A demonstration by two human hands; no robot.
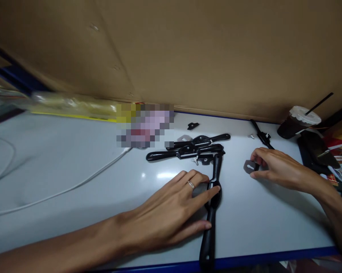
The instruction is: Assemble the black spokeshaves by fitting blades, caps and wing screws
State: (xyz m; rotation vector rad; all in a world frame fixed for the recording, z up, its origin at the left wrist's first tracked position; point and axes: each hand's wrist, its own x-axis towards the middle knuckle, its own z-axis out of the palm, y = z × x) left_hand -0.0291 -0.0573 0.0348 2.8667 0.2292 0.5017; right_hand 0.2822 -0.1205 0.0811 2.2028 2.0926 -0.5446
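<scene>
My left hand (179,208), a ring on one finger, rests on a black two-handled tool (211,227) lying lengthwise near the front edge; its fingertips touch the middle and side. To the right, the fingers and thumb of my right hand (276,168) pinch a small dark plate with a slot (249,167) just at the tabletop. Beyond my left hand lie more black tools (165,154), with a small black clamp piece (206,159) and a silver screw (195,161) beside them. Another black tool (263,137) lies behind my right hand, near a loose screw (251,136).
A lidded drink cup with a straw (292,123) and a dark phone-like object (319,148) stand at the right. A black piece (193,126) lies farther back. A white cable (88,177) runs across the left, below a plastic-wrapped roll (76,106). Cardboard (202,53) rises behind.
</scene>
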